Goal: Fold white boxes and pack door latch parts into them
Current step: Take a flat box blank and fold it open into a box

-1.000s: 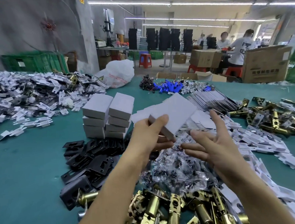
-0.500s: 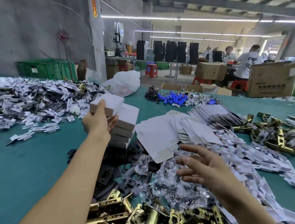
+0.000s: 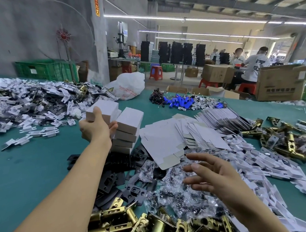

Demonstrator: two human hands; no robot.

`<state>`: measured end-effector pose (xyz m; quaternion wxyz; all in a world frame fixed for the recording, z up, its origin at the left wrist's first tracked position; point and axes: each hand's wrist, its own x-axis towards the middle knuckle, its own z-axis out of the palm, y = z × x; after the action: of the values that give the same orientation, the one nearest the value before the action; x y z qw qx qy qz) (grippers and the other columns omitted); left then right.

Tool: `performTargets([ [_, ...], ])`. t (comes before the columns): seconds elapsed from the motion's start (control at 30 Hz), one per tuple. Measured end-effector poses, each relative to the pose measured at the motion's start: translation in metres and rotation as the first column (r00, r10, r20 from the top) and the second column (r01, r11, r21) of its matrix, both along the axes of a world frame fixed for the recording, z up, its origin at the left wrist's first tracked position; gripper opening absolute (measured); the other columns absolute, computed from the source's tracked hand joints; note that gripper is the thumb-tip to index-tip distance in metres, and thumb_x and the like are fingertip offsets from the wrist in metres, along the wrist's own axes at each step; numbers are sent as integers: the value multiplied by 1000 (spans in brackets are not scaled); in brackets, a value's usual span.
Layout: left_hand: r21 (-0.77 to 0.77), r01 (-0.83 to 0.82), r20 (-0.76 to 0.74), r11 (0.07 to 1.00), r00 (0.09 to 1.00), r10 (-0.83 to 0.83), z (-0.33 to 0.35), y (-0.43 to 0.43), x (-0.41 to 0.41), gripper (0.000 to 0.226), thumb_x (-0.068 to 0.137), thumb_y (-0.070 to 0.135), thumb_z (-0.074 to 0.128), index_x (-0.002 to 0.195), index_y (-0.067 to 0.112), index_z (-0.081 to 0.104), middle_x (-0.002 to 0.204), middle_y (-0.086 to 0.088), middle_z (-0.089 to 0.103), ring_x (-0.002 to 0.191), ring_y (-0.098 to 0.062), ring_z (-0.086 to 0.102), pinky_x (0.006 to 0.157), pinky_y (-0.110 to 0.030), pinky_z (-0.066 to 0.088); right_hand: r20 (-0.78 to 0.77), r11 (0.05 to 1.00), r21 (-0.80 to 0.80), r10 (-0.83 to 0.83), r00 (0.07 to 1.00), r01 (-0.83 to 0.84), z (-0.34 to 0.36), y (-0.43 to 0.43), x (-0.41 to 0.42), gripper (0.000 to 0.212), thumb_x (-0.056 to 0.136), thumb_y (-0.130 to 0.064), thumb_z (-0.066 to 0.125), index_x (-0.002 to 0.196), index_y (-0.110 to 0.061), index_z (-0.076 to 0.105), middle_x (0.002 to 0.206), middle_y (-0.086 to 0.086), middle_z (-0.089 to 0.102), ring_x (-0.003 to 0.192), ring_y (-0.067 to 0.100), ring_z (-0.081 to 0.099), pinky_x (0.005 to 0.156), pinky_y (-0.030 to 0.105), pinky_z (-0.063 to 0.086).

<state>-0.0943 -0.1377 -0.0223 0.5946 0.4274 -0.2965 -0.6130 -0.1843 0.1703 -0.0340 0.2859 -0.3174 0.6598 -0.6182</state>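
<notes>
A: Hands: the right hand [image 3: 209, 176], fingers spread and holding nothing, hovers over the screw bags [image 3: 178, 193]. The left hand [image 3: 95, 129] grips a folded box [image 3: 104, 109] at the top of the stack [image 3: 128, 132]. What is at risk?

B: Nearest, the latches [image 3: 118, 220] and bags lie heaped, so a hasty reach may snag a bag and scatter parts. Farther, the blanks [image 3: 164, 141] overlap loosely and could slide across the worktop [image 3: 37, 164]. Farthest, the stack looks uneven. A box set off-centre, or a knock from the wrist, would likely topple it.
</notes>
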Motion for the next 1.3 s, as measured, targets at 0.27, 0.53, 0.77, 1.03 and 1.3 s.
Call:
performTargets([
  [0.27, -24, -40, 220, 999, 975, 44, -11, -1, 0, 51, 89, 53, 70, 102, 17, 37, 109, -19, 62, 32, -6, 52, 36, -19, 44, -16, 1000, 10, 27, 999, -27, 1, 1, 2, 54, 62, -41, 71, 112, -22, 69, 99, 7, 76, 86, 30, 73, 76, 34, 61],
  [0.53, 28, -58, 42, 998, 998, 56, -6, 1, -6, 47, 90, 40, 75, 105, 13, 41, 111, -20, 62, 40, -9, 64, 41, -22, 51, -23, 999, 19, 29, 999, -28, 2, 2, 0, 47, 67, -39, 70, 112, -24, 69, 100, 6, 76, 88, 31, 73, 76, 33, 60],
  [0.77, 42, -90, 55, 995, 995, 88, -15, 21, -9, 33, 97, 42, 58, 86, 15, 42, 80, -8, 61, 38, -9, 60, 43, -24, 51, -33, 998, 35, 45, 998, -44, 2, 1, 1, 52, 63, -44, 70, 111, -25, 69, 98, 4, 76, 86, 27, 73, 75, 31, 59],
  [1.03, -636, 270, 663, 723, 671, 332, 0, 48, -17, 37, 87, 32, 62, 59, 15, 45, 54, 5, 49, 56, -21, 48, 51, -26, 26, -23, 997, 53, 52, 998, -51, 4, 2, 3, 48, 67, -39, 68, 112, -23, 69, 98, 3, 77, 83, 24, 74, 70, 25, 58],
  [1.3, -376, 760, 863, 530, 79, 499, -15, 66, -39, 18, 92, 6, 59, 105, 20, 58, 100, -2, 59, 79, -32, 61, 60, -34, 37, -1, 997, 65, 43, 999, -43, 4, 3, 1, 33, 79, -27, 68, 111, -21, 69, 97, 6, 76, 81, 23, 73, 72, 28, 57],
])
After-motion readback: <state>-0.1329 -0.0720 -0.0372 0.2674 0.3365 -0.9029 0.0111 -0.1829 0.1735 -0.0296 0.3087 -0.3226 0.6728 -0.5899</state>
